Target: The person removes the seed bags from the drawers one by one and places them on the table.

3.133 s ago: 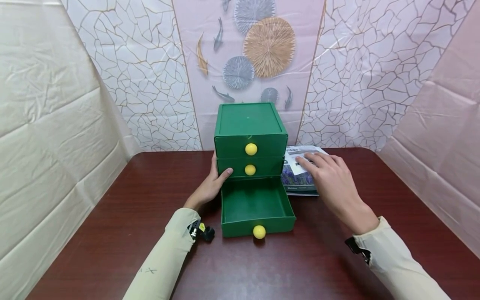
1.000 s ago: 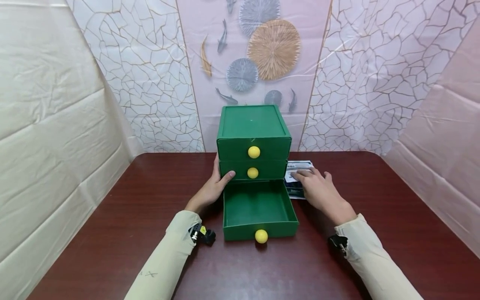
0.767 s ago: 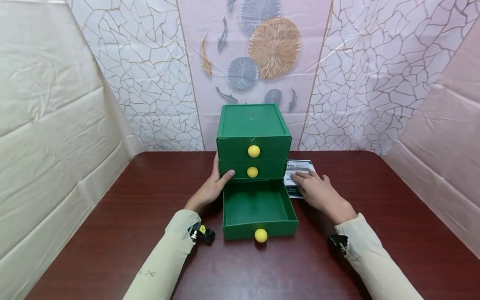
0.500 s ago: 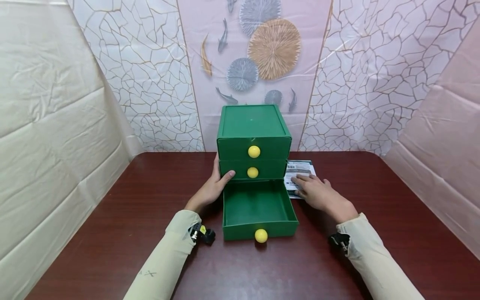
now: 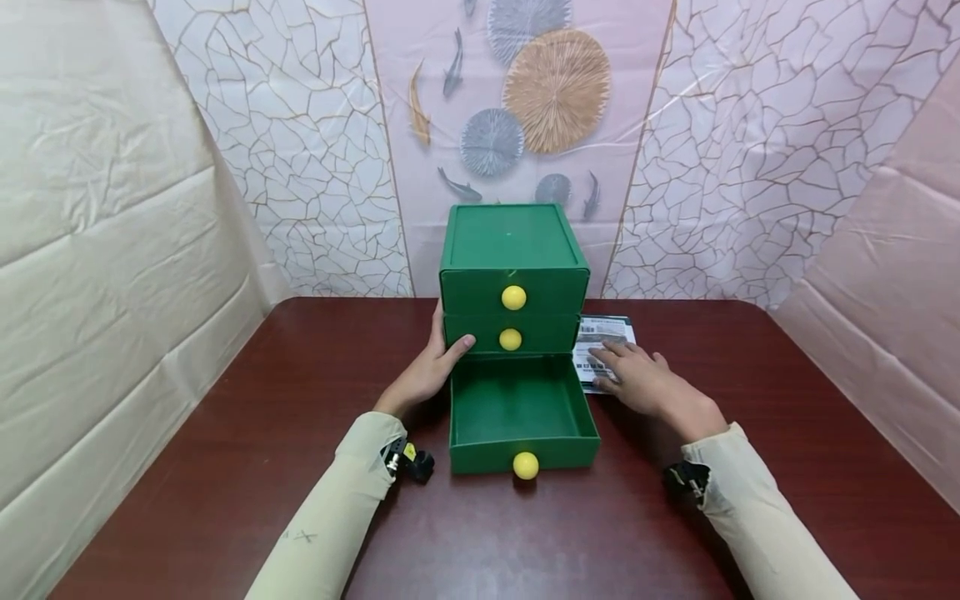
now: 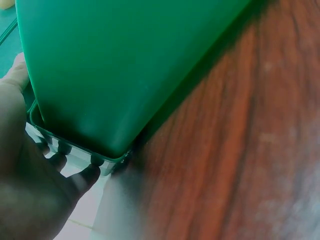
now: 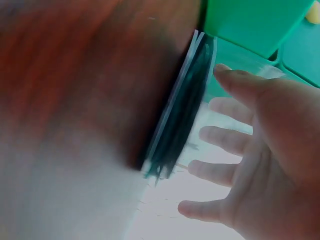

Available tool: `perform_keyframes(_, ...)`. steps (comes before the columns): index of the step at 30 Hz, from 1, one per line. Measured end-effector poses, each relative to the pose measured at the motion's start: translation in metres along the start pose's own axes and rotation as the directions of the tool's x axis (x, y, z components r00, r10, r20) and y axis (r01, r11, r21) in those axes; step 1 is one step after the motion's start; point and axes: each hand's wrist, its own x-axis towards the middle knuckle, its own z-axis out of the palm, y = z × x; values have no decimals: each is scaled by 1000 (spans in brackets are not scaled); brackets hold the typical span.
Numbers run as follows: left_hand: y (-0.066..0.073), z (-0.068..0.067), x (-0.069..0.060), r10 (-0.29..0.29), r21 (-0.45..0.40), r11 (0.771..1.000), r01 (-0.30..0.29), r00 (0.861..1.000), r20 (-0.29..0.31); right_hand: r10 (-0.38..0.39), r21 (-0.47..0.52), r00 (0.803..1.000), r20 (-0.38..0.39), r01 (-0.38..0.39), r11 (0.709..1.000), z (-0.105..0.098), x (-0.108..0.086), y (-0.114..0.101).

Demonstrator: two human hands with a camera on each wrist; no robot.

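Observation:
A green desktop drawer unit [image 5: 513, 237] with yellow round knobs stands mid-table; its bottom drawer [image 5: 519, 408] is pulled out and nothing shows inside. My left hand [image 5: 423, 372] holds the unit's left side, thumb on the front of the middle drawer. In the left wrist view the other fingers lie along the side behind the drawer [image 6: 115, 75]. Right of the unit lies a small stack of flat printed packets [image 5: 592, 333], a white labelled sheet uppermost. Over its near right part is my right hand [image 5: 643, 379], fingers spread. The right wrist view shows the stack's layered edge [image 7: 180, 110].
The dark red wooden table [image 5: 300, 492] carries everything. Patterned cloth [image 5: 300, 167] hangs behind it, with plain pale cloth [image 5: 112, 250] down the left side and more on the right. A black wrist camera [image 5: 420, 467] sits beside the left sleeve.
The packets have slid left, close against the unit, and the purple-flower print seen earlier is out of sight. My right hand has come lower and further left. My left hand keeps its place.

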Motion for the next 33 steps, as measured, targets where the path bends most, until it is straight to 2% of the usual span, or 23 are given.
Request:
perform_keyframes(5,0,0,2,-8,11,1000,8,1000,-5,-17,-8,999,-34,17,1000,-12,-3,-4)
perform_keyframes(12,4,0,1,20,2,1000,-20,1000,-14,-50,17,998,-45,51,999,-33,-15,-20)
perform_keyframes(18,9,-2,0,-12,-8,1000,12,999,-42,-63,45,998,-7,63,997,-47,-27,-38)
perform_keyframes(21,9,-2,1,-20,-21,1000,19,998,-56,-127,79,992,-1,127,989,-52,-32,-46)
perform_keyframes(25,35,-4,-4,-63,-38,997,61,996,-67,-262,143,965,12,257,956,-56,-37,-54)
perform_keyframes(28,55,-3,-8,-79,-46,996,75,994,-75,-316,163,948,28,308,937,-58,-40,-60)
perform_keyframes(31,59,-2,-7,-70,-53,996,65,993,-96,-343,167,939,23,335,928,-61,-44,-69)
perform_keyframes(33,62,-2,-6,-69,-64,996,63,992,-109,-378,160,926,9,372,915,-63,-47,-74)
